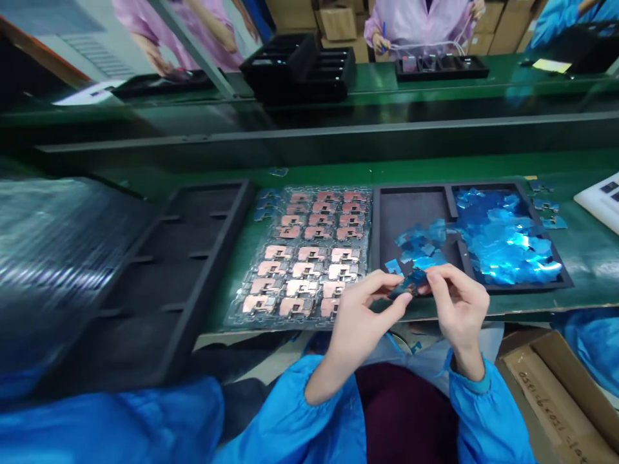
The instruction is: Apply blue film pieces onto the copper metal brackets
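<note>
Between the fingertips of both hands, above the near edge of the black tray, is a small dark part with blue film (412, 283). My left hand (360, 319) pinches its left side. My right hand (459, 303) pinches it at the upper right, thumb and forefinger together. The fingers partly cover it. Loose blue film pieces (420, 241) lie just beyond in the left compartment of the black tray (411, 201). A larger heap of shiny blue film (512, 245) fills the right compartment. Left of this tray, a clear blister tray (246, 316) bears rows of copper-coloured parts (302, 269).
Another black divided tray (169, 248) and stacked clear plastic trays (68, 258) stand at left. Small blue-filmed parts (546, 206) lie right of the film heap. A cardboard box (556, 393) sits lower right. Co-workers (420, 26) work across the green bench, behind a long rail (300, 132).
</note>
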A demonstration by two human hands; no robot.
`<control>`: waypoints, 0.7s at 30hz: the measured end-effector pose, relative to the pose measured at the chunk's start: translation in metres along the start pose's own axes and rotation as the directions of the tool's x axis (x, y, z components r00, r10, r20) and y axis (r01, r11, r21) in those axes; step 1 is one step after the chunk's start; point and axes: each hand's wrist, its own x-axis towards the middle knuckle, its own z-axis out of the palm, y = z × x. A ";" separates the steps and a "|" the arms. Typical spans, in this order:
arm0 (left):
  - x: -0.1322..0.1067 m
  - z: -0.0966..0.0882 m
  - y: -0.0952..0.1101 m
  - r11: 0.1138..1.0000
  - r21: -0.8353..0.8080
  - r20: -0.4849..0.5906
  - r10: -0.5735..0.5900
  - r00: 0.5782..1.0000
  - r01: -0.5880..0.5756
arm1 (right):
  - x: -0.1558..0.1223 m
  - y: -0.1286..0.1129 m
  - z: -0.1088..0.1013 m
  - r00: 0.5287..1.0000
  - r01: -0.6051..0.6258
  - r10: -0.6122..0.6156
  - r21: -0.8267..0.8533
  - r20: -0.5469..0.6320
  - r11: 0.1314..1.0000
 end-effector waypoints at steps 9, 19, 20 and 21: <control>-0.010 0.001 -0.009 0.998 -0.067 -0.037 -0.021 0.999 0.018 | -0.007 0.004 0.004 0.998 0.061 -0.063 -0.131 -0.010 0.989; -0.014 -0.004 -0.016 0.992 -0.128 -0.076 -0.026 0.997 0.016 | -0.006 -0.007 0.010 0.983 0.178 -0.184 -0.316 0.010 0.932; -0.015 -0.005 -0.015 0.992 -0.123 -0.080 -0.013 0.997 0.004 | -0.006 -0.010 0.010 0.966 0.247 -0.260 -0.380 0.018 0.891; -0.016 -0.006 -0.015 0.993 -0.118 -0.082 -0.002 0.997 -0.008 | -0.007 -0.011 0.011 0.947 0.301 -0.319 -0.430 0.030 0.851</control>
